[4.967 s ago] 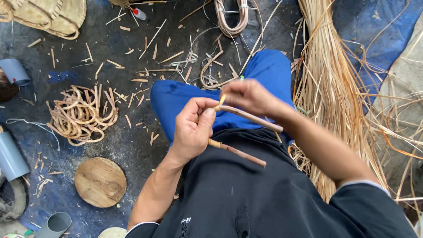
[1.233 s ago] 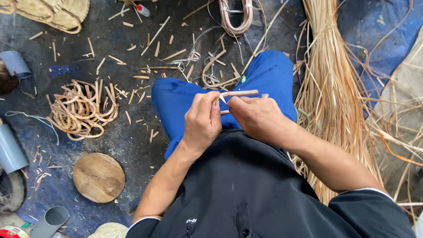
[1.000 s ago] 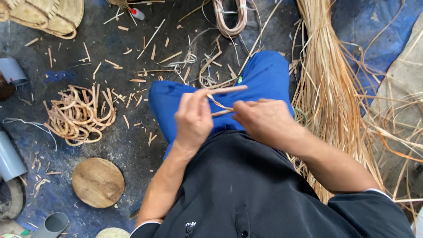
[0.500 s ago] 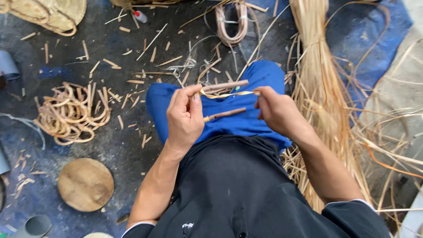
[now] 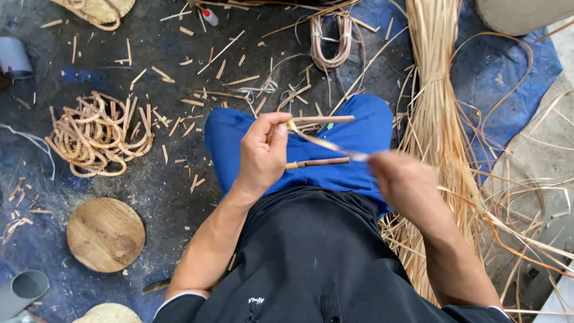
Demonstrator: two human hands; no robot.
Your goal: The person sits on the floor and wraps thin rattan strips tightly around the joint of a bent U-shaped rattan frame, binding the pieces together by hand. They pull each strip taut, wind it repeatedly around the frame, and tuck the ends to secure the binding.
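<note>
- Two brown cane sticks (image 5: 320, 119) are gripped in the left hand (image 5: 263, 152) over the lap.
- A pale rattan strip (image 5: 326, 143) is pinched by the blurred right hand (image 5: 403, 182), held apart from the left.

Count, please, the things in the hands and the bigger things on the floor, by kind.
Brown cane sticks in the left hand: 2, upper and lower
Pale strip pulled by the blurred right hand: 1
Round wooden disc: 1
Pile of curled cane pieces: 1
Tied cane coil: 1
Long straw bundle: 1
Total: 7
</note>
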